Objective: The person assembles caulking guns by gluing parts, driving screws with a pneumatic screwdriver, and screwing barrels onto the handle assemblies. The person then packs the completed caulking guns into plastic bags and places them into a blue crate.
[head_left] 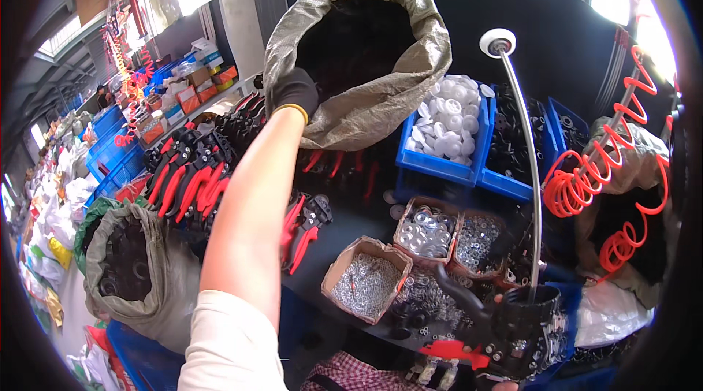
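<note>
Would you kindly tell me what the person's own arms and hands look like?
The left hand wears a dark glove with a yellow wrist edge. A plain, cream-coloured sleeve ends near the elbow, leaving the left forearm bare. The right hand is mostly hidden, so I cannot tell what it wears.

left arm [253,208]: outstretched | gloved left hand [296,91]: far forward | right hand [505,386]: mostly hidden

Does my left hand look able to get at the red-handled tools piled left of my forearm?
Probably yes: your gloved left hand is at the big sack's rim, and nothing seems to lie over most of the red-handled tools.
</note>
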